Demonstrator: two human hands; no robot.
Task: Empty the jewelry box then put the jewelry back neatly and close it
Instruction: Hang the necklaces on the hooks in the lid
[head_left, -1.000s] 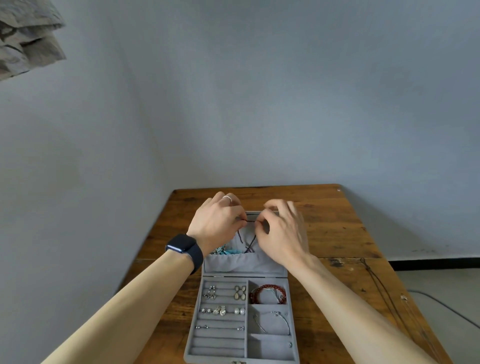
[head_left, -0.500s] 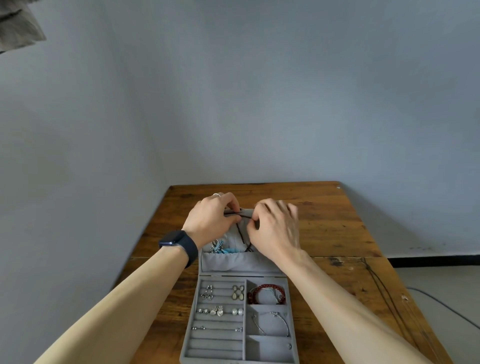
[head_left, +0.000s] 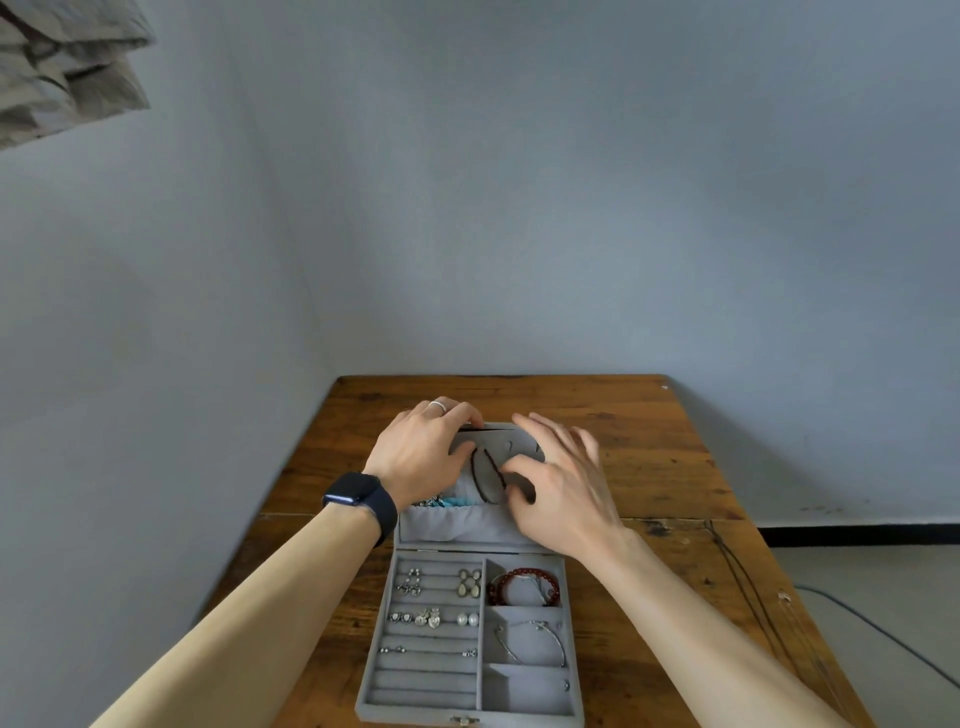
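Note:
A grey jewelry box (head_left: 470, 713) lies open on the wooden table (head_left: 675, 467), its lid (head_left: 514, 432) standing up at the far side. A dark red bead necklace (head_left: 485, 475) hangs inside the lid, above a fabric pocket (head_left: 457, 525) with turquoise pieces (head_left: 457, 501). My left hand (head_left: 415, 457) grips the lid's top left edge. My right hand (head_left: 566, 499) rests against the lid with fingers spread, thumb and forefinger beside the necklace's lower end. The tray holds earrings (head_left: 431, 618), a red bead bracelet (head_left: 524, 578) and a silver bangle (head_left: 535, 642).
Thin dark cords (head_left: 748, 587) lie on the table's right part. A cable (head_left: 883, 634) runs over the floor to the right. Grey walls meet behind the table's far left corner. Crumpled cloth (head_left: 62, 67) hangs at the top left.
Both hands were pinching the necklace cord at the lid's top. Now my right hand has dropped lower with fingers spread, and my left hand has shifted onto the lid's top edge.

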